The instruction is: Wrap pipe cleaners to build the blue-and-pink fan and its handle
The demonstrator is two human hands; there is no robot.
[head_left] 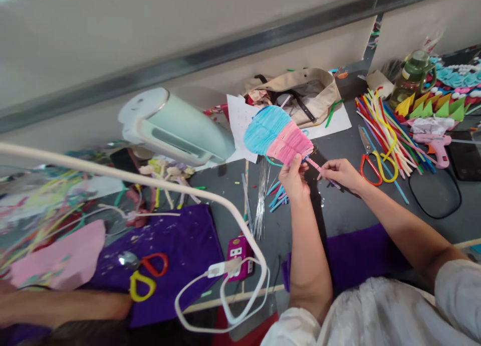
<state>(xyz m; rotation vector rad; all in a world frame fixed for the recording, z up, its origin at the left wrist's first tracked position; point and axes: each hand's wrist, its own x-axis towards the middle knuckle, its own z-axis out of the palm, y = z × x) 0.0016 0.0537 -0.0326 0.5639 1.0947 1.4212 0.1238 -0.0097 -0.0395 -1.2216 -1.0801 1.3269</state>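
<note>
A flat rounded craft piece [278,133], blue at its far left and pink toward me, is held up over the grey table. My left hand [296,178] pinches its pink lower edge between thumb and fingers. From that edge a thin pink twisted strip [313,165] runs to the right. The fingers of my right hand [340,174] are closed on the strip's outer end. Short blue stems [278,198] and thin silver wires [261,205] lie on the table just left of my left forearm.
Right of my hands are scissors [370,160], a bundle of coloured stems [394,135], a pink glue gun [438,148] and a green-lidded jug [413,75]. At left stand a pale green appliance [188,130], a power strip [240,258] with white cable, and another person's arm [67,306].
</note>
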